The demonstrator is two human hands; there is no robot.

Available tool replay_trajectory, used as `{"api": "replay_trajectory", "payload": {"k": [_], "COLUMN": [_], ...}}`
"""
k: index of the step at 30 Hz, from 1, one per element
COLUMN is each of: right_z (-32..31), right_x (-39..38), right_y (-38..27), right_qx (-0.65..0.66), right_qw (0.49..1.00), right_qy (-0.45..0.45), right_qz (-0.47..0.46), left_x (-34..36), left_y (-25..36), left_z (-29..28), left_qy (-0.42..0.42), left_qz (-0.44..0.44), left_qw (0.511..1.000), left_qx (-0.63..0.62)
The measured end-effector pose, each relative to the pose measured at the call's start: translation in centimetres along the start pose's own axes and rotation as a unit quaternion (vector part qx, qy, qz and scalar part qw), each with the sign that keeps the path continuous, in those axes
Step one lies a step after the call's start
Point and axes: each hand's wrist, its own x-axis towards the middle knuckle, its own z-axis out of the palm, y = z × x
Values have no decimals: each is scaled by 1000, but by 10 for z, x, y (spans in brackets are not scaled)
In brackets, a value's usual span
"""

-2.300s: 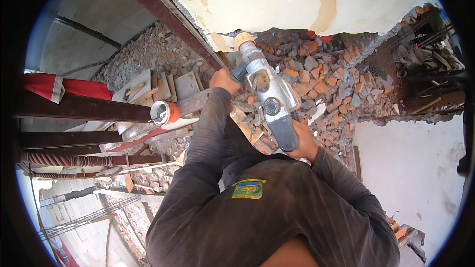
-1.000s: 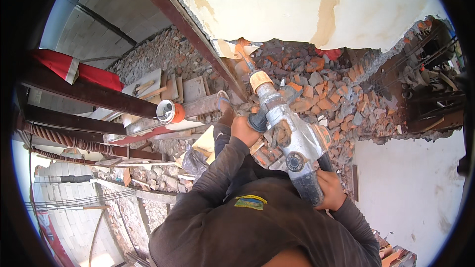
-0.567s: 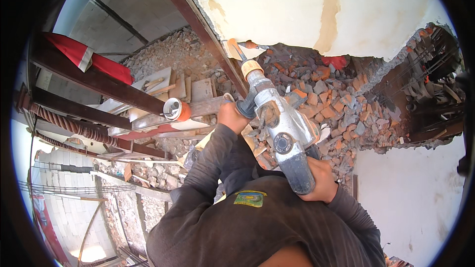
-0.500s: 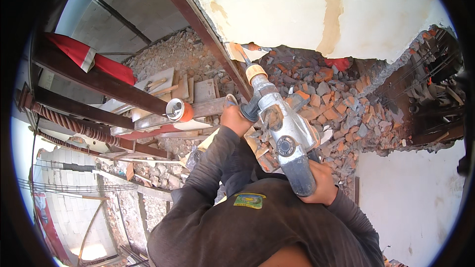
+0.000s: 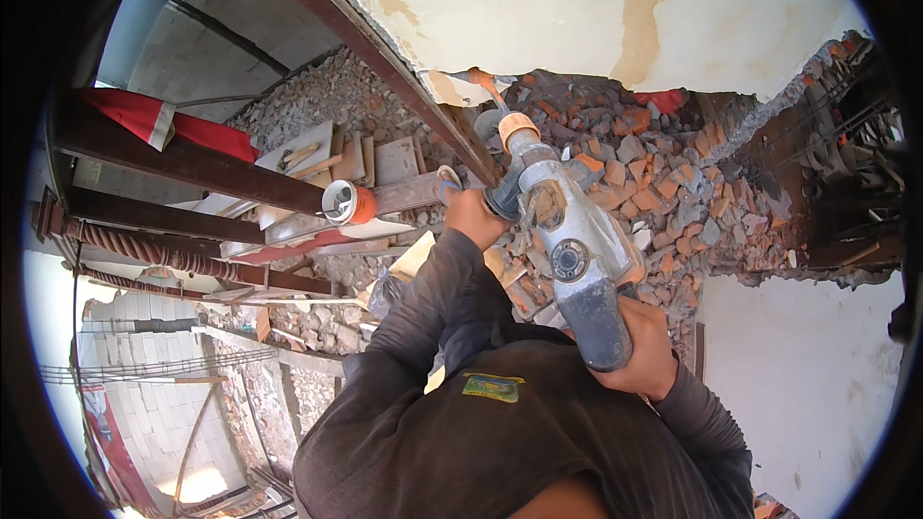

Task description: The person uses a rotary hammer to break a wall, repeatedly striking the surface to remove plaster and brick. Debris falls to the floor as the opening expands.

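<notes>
A grey demolition hammer (image 5: pixel 567 216) with a dark rear handle and an orange collar lies across my two hands. My left hand (image 5: pixel 473 218) is closed round its side handle, near the collar. At the back end, my right hand (image 5: pixel 646 351) wraps round the rear grip; part of the fingers is behind the housing. The chisel bit (image 5: pixel 491 89) points away from me and meets the broken lower edge of the cream plastered wall (image 5: pixel 538 10), where orange brick shows.
Broken brick rubble (image 5: pixel 673 187) covers the ground below the wall. A dark red steel beam (image 5: pixel 370 58) runs along the wall's left edge. An orange-and-white bucket (image 5: pixel 361 204) stands on planks at the left, beside more beams (image 5: pixel 192 163). Bent rebar (image 5: pixel 836 125) sticks out at the right.
The hammer's body and my right hand have swung a little to the right. Its bit has shifted slightly right and up along the broken wall edge. Both hands keep their hold.
</notes>
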Motion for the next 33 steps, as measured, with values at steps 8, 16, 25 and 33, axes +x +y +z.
{"api": "replay_trajectory", "payload": {"k": [8,16,25,33], "right_z": [-22,-23,6,21], "right_x": [42,65,52,52], "right_y": [-43,-41,-18,-3], "right_qx": [18,-8,17,16], "right_qw": [1000,1000,998,999], "right_qy": [8,-2,25,14], "right_qz": [15,-15,-46,-26], "left_x": [28,54,45,56], "left_y": [25,32,16,4], "left_z": [-32,-41,-26,-15], "left_qy": [-132,-193,-153,-27], "left_qz": [-41,-119,-125,9], "left_qw": [989,966,977,998], "left_qx": [-45,-124,-82,53]}}
